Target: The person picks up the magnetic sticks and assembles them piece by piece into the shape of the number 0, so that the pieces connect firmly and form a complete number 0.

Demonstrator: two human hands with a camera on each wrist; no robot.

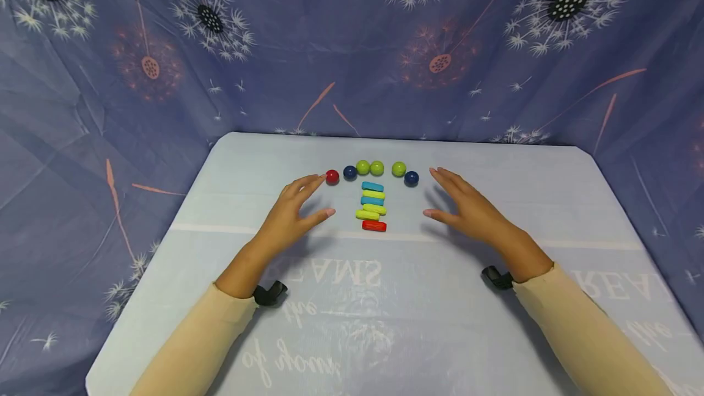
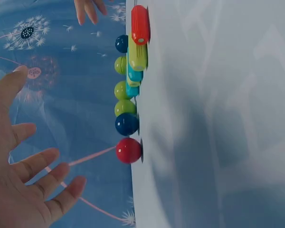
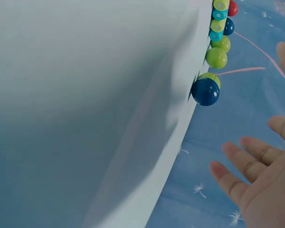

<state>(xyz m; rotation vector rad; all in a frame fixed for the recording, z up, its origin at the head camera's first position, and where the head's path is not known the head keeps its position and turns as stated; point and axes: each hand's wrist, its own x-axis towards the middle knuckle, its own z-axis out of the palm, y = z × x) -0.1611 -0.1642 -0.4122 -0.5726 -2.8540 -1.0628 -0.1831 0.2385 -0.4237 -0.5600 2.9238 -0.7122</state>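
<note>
A row of balls lies across the far middle of the table (image 1: 495, 322): a red ball (image 1: 332, 176), a dark blue ball (image 1: 349, 172), two green balls (image 1: 370, 167), a third green ball (image 1: 398, 168) and another dark blue ball (image 1: 411, 178). Below them sits a column of short sticks (image 1: 373, 205), blue and green with a red stick (image 1: 374, 225) nearest me. My left hand (image 1: 297, 209) hovers open left of the sticks, its fingertips near the red ball (image 2: 128, 150). My right hand (image 1: 464, 206) hovers open to their right, near the dark blue ball (image 3: 205, 91). Neither hand holds anything.
A light blue cloth with printed lettering (image 1: 330, 274) covers the table. A purple dandelion-patterned backdrop (image 1: 352, 47) hangs behind and at both sides. A black strap (image 1: 269, 293) shows at my left wrist and another strap (image 1: 497, 277) at my right.
</note>
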